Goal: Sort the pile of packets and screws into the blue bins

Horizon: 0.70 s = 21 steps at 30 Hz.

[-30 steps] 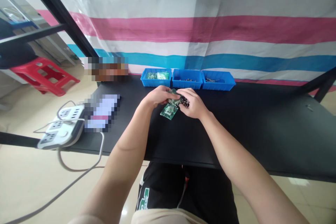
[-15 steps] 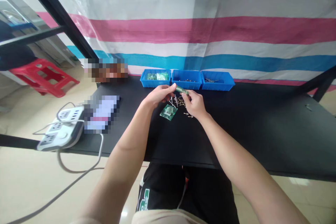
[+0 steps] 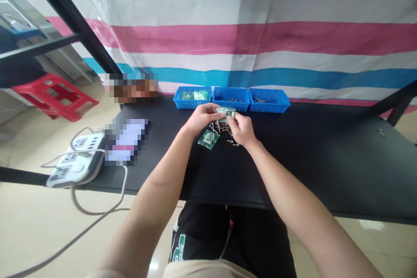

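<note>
A small green-and-clear plastic packet (image 3: 227, 111) is held up between both hands above the black table. My left hand (image 3: 202, 119) pinches its left side, thumb on top. On its right edge my right hand (image 3: 241, 128) closes with thumb and fingers. Just below the hands lies a loose pile of small metal screws or bolts (image 3: 223, 127), partly covered by my right hand. A few silvery pins (image 3: 213, 127) rest at the pile's left. Another green packet with pale pieces inside (image 3: 209, 139) lies flat on the table, nearer to me.
Three blue bins stand in a row behind: the left bin (image 3: 192, 104) holds green packets, the middle bin (image 3: 230, 105) and right bin (image 3: 270, 106) small metal parts. A power strip (image 3: 76, 160) and a blurred-out phone (image 3: 127, 141) are at the table's left.
The packet in my hands has turned from a narrow, rolled-looking edge to show its flat face. My left hand has shifted slightly; the other packet stays put.
</note>
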Motion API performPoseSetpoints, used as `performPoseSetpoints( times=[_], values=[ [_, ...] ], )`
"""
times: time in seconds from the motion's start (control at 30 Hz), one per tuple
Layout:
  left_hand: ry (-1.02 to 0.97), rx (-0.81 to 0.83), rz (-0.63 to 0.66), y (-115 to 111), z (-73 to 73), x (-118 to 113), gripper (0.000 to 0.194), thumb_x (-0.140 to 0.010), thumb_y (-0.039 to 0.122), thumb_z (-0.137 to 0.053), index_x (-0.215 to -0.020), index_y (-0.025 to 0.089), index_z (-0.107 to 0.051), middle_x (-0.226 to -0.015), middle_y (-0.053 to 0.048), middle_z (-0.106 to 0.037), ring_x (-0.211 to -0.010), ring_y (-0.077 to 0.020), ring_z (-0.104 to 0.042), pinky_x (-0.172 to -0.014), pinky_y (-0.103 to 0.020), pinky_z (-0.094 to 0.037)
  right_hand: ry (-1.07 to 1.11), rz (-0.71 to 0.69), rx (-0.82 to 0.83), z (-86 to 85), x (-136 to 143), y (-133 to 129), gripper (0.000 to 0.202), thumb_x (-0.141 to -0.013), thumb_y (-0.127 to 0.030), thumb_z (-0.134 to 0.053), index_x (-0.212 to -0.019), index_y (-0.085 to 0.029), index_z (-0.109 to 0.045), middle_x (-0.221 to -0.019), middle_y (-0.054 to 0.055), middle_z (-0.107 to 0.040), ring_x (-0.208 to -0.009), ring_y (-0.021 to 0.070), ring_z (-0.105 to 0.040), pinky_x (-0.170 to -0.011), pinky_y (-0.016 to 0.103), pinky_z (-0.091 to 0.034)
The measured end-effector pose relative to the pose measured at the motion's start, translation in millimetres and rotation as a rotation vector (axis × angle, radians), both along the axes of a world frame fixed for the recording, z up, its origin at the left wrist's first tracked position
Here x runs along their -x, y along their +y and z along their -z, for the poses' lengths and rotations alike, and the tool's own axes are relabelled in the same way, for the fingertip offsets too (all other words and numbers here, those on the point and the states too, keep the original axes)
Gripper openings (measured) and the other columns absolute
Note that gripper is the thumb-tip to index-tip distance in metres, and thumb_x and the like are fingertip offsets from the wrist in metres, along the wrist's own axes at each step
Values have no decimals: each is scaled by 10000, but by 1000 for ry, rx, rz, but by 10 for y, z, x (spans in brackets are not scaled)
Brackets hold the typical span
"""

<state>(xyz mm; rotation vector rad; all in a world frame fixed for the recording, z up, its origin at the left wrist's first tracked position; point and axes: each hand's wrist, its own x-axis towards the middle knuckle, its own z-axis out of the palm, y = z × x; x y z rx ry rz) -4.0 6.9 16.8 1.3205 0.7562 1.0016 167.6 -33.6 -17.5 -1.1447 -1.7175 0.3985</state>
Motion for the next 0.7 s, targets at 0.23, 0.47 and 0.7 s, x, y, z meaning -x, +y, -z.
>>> performPoseSetpoints(
  times=[0.23, 0.47, 0.7],
  values=[
    [106, 44, 116, -8, -38, 69, 322, -629, 220, -850, -901, 116, -715, -740, -17, -699, -672, -113, -624, -678, -266, -483, -34, -54, -28, -27, 1, -19, 389, -863, -391, -511, -552, -231, -341, -504, -22, -412, -496, 113, -395, -529, 287, -282],
    [116, -34, -15, 12, -34, 80, 207, -661, 236, -825, -759, 128, -678, -667, 8, -636, -599, -87, -559, -584, -231, -432, 100, 52, 15, -30, 5, -9, 399, -894, -528, -527, -651, -212, -541, -545, -9, -544, -521, 126, -480, -556, 275, -364],
    [-205, 123, -274, 61, -56, 53, 207, -698, 157, -806, -765, 157, -610, -656, 30, -601, -567, -74, -549, -533, -195, -432, 104, 75, -4, 41, -45, 55, 441, -925, -551, -487, -653, -213, -571, -606, 25, -605, -603, 162, -561, -615, 296, -422]
  ],
)
